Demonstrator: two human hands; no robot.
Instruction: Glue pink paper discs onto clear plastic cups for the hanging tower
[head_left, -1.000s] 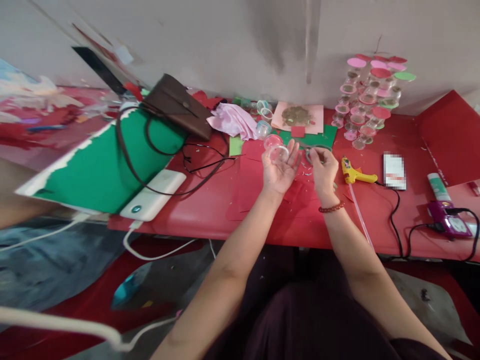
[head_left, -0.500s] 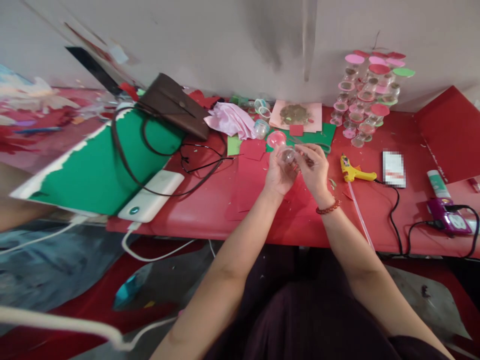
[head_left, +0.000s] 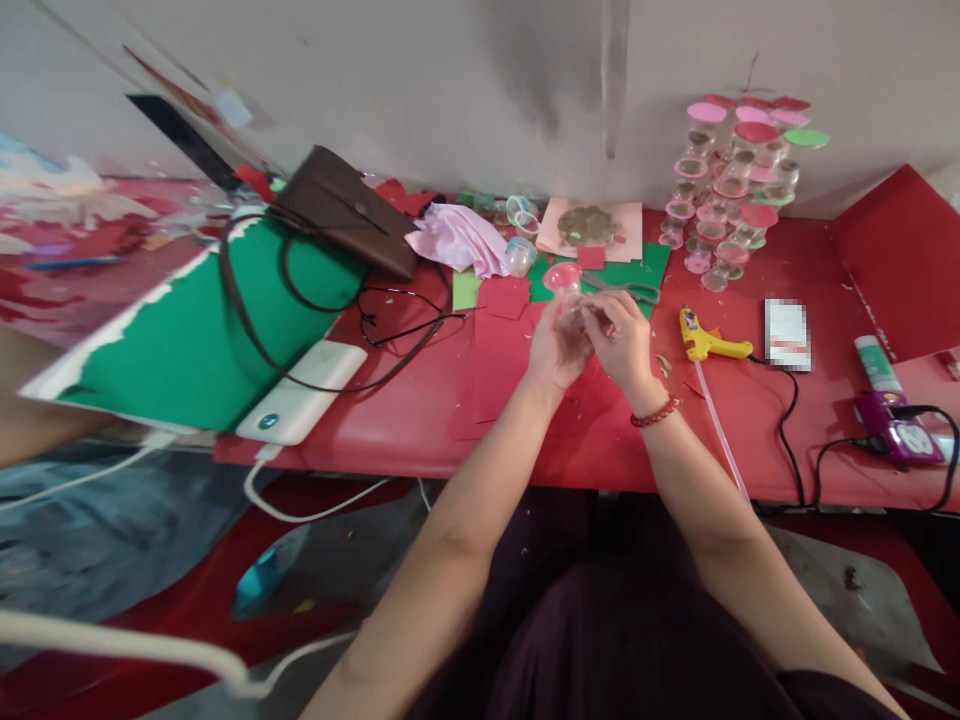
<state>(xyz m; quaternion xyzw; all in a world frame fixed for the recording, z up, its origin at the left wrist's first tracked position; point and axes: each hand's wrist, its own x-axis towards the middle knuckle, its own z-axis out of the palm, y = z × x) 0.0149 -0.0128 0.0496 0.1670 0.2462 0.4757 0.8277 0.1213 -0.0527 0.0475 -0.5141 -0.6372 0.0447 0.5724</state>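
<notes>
Above the red paper sheets [head_left: 506, 375], my left hand [head_left: 556, 350] is closed round a small clear plastic cup joined to a pink-rimmed piece [head_left: 562, 277]. The fingers of my right hand [head_left: 622, 335] are pinched together at the near end of the cup, touching it. Most of the clear part is hidden behind my fingers. Just beyond my hands, grey-handled scissors [head_left: 637, 291] lie on a green sheet [head_left: 656, 262]. A yellow glue gun [head_left: 709, 340] with a clear glue stick lies to the right of my right hand.
A hanging decoration of clear cups and coloured discs [head_left: 739, 190] stands at the back right. A brown bag [head_left: 349, 215], glasses [head_left: 401, 320] and a white power bank [head_left: 300, 395] lie left. Behind are a pink cloth [head_left: 461, 240] and loose cups [head_left: 520, 257]. A purple plug adapter [head_left: 904, 430] sits right.
My hands have turned the cup, so its pink-rimmed piece has shifted slightly right and the clear part is more covered. My right fingers have drawn closer to my left hand.
</notes>
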